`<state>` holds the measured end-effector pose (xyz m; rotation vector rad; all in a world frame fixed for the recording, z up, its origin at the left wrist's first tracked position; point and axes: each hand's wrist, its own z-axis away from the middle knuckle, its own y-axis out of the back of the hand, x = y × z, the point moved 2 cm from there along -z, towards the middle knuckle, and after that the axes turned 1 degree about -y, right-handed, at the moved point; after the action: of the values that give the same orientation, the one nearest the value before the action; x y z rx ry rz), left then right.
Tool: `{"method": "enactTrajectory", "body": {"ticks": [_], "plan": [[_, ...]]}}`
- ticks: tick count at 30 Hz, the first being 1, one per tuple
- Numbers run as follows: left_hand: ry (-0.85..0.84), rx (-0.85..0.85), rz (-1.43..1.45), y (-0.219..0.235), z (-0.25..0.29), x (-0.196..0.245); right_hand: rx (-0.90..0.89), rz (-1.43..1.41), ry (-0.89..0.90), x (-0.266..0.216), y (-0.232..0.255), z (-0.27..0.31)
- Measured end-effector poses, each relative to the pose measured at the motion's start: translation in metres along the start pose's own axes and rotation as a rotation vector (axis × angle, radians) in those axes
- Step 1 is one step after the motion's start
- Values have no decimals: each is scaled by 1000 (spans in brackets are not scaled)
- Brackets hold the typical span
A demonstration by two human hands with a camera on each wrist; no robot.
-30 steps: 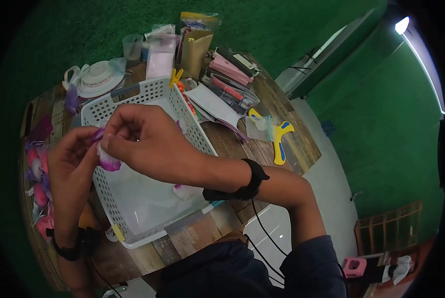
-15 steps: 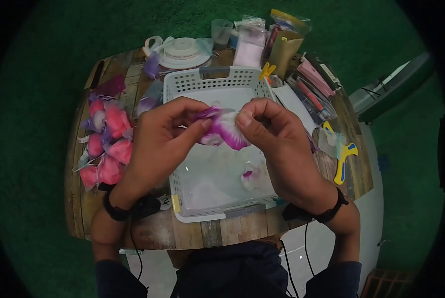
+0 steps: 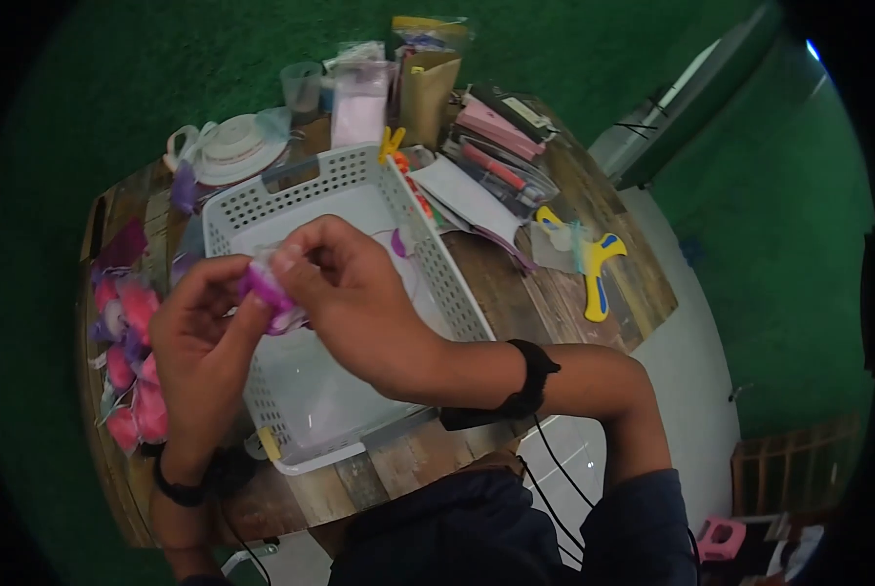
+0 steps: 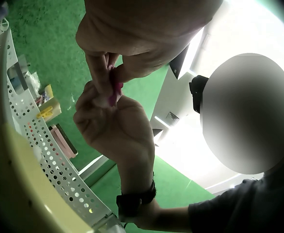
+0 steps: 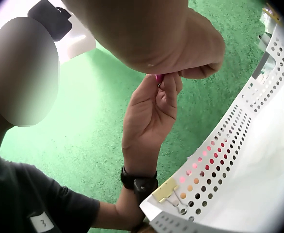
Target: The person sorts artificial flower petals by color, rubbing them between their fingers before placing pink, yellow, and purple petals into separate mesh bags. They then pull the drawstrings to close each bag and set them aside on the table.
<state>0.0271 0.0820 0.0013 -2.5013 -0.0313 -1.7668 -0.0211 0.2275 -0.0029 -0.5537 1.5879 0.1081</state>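
Observation:
Above the left part of a white perforated basket [image 3: 335,449], both hands meet at a purple and white petal-like piece [image 3: 279,293]. The left hand [image 3: 203,342] pinches its left side between thumb and fingers. From the right, the right hand [image 3: 359,303] pinches its upper part. In the left wrist view a magenta bit [image 4: 116,87] shows between the fingertips of both hands; in the right wrist view only a small pink edge [image 5: 159,78] is visible. Another purple petal [image 3: 398,242] lies inside the basket near its right wall.
Pink and purple pouches [image 3: 145,410] lie left of the basket. Behind it stand a ribbon roll [image 3: 237,146], a plastic cup [image 3: 302,88] and packets [image 3: 361,103]. Notebooks [image 3: 467,200] and a yellow-blue three-armed object [image 3: 599,264] are at the right.
Since half a second ago the head view has turned, and the hands have come closer together around the piece, which was stretched between them and now looks bunched.

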Motion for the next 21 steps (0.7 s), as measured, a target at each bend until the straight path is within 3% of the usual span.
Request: {"method": "enactTrajectory", "body": {"ticks": [8, 11, 13, 21], "plan": [[3, 15, -31, -3, 0, 10, 17, 188, 182, -5, 6, -5], [-31, -92, 18, -2, -2, 8, 16, 287, 216, -10, 9, -3], [132, -56, -20, -5, -2, 3, 34, 328, 251, -12, 12, -1], [252, -51, -17, -16, -2, 1, 54, 475, 330, -19, 17, -3]]}}
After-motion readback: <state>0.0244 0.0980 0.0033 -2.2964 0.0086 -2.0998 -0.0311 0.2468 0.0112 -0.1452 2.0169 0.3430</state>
